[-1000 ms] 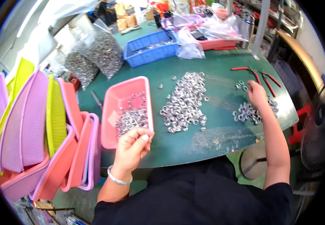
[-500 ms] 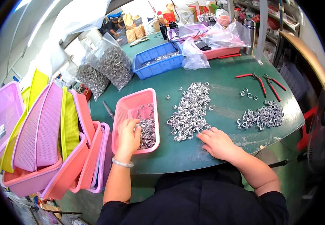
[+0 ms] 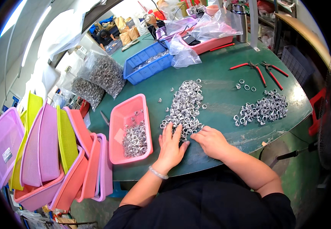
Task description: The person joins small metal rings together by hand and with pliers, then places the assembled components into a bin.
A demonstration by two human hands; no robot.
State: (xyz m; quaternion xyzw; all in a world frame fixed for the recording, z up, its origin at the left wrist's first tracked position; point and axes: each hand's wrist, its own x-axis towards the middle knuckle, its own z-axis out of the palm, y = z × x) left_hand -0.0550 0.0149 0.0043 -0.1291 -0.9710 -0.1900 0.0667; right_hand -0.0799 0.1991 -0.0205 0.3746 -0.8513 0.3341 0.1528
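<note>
The left hand point(image 3: 170, 148) has come out of the pink basket point(image 3: 129, 159), where it was half a second ago, and now lies just right of it, fingers well spread, fingertips on the near edge of the large heap of metal rings point(image 3: 184, 103); I cannot tell whether it has hold of any ring. That heap lies right of the pink basket on the green bench point(image 3: 219, 97). The right hand point(image 3: 213, 143), farther right of the basket, stays at the heap's near edge, fingers loosely bent and touching rings; its grip is hidden. A second ago it was over by the smaller heap point(image 3: 264, 108), well to the basket's right. Uncovered beyond that heap, as half a second ago, are four loose rings point(image 3: 247, 87) and red-handled pliers point(image 3: 260, 74). More rings point(image 3: 135, 141) remain inside the pink basket
</note>
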